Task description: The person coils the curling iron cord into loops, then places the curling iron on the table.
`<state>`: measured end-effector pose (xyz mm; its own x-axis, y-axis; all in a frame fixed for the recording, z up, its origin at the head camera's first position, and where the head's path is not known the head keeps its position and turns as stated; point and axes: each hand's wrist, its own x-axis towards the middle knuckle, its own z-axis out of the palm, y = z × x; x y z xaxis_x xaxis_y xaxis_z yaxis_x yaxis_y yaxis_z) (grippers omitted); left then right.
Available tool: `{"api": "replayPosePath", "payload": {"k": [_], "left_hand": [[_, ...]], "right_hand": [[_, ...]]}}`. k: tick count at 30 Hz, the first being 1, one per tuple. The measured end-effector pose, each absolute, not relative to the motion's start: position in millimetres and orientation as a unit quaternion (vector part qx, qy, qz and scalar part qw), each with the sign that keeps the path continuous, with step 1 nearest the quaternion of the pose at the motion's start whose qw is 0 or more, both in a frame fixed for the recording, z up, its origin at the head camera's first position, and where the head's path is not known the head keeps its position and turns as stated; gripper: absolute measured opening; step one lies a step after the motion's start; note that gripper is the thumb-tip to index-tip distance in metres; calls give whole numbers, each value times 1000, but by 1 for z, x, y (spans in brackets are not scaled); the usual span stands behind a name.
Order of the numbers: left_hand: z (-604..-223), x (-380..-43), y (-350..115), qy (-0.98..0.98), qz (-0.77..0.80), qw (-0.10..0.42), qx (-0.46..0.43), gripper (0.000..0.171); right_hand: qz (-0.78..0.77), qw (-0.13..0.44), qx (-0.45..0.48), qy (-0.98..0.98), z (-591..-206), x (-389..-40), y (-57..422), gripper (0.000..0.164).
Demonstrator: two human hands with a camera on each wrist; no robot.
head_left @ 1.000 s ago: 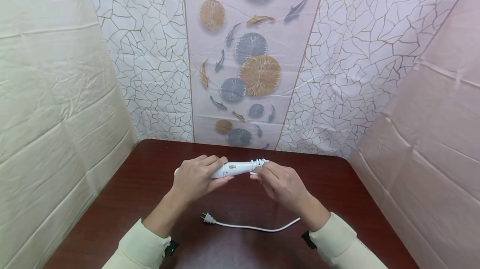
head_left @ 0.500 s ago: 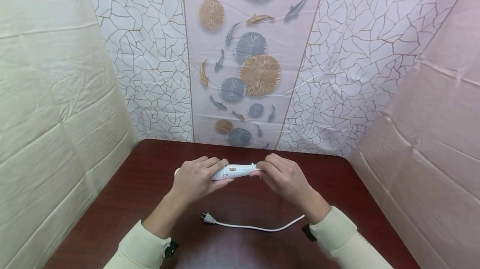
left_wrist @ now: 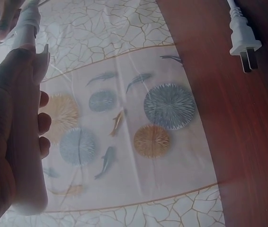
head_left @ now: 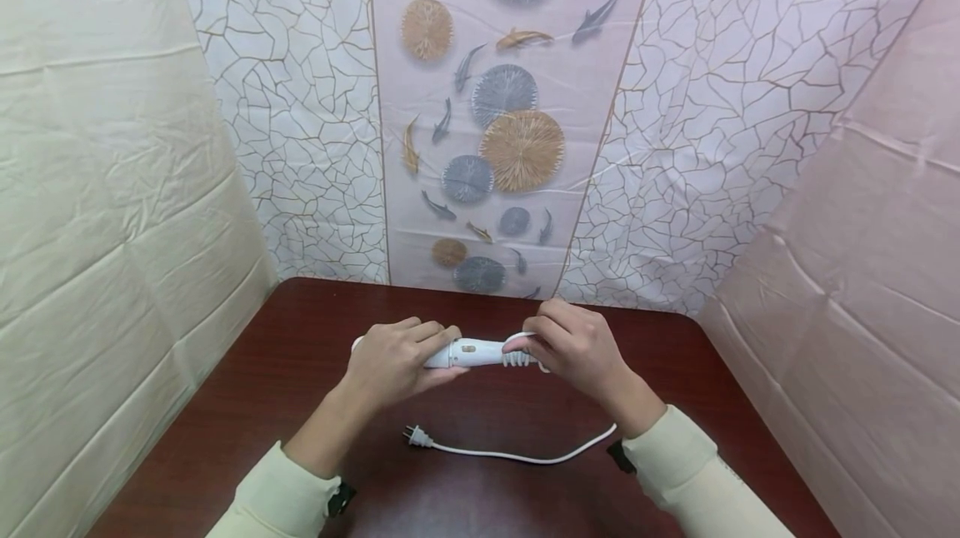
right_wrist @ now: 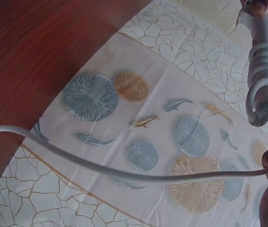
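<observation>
A white curling iron with a small gold switch is held level above the table. My left hand grips its body from the left, fingers wrapped round it; the left wrist view shows the thick rounded barrel along the palm and a lever beside it. Several turns of white cord circle the handle's right end. My right hand pinches the cord just beside those turns. From those fingers the cord runs slack across the right wrist view. Its two-pin plug lies on the table.
A dark red-brown table lies beneath both hands. Behind it hangs a patterned cloth with fish and round shapes. Pale cloth walls stand at the left and right sides.
The right hand has circled the handle's end with the cord, and is slightly higher now. More turns show than half a second ago. The left hand keeps its grip; the plug stays put.
</observation>
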<state>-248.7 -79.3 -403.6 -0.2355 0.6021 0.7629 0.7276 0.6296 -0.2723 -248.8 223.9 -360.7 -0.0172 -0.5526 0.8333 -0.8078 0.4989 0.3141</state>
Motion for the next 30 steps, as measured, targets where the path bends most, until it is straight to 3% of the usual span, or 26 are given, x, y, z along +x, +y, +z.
{"api": "replayPosePath", "payload": {"k": [8, 11, 17, 21, 26, 30], "left_hand": [[-404, -248, -80, -773, -63, 453, -439, 57], [-404, -247, -79, -769, -66, 455, -443, 57], [-402, -245, -79, -767, -65, 455, -448, 55], [-402, -245, -78, -761, -62, 461, -453, 54], [-402, -244, -78, -751, -61, 472, -458, 52], [-401, -243, -77, -748, -65, 475, -460, 51]], "right_hand": [[245, 408, 489, -731, -364, -252, 230, 32], [284, 358, 485, -745, -366, -252, 232, 20], [315, 309, 484, -756, -366, -254, 232, 18], [337, 267, 473, -769, -365, -253, 233, 3], [363, 211, 458, -784, -365, -254, 234, 19], [382, 165, 439, -796, -365, -256, 236, 20]]}}
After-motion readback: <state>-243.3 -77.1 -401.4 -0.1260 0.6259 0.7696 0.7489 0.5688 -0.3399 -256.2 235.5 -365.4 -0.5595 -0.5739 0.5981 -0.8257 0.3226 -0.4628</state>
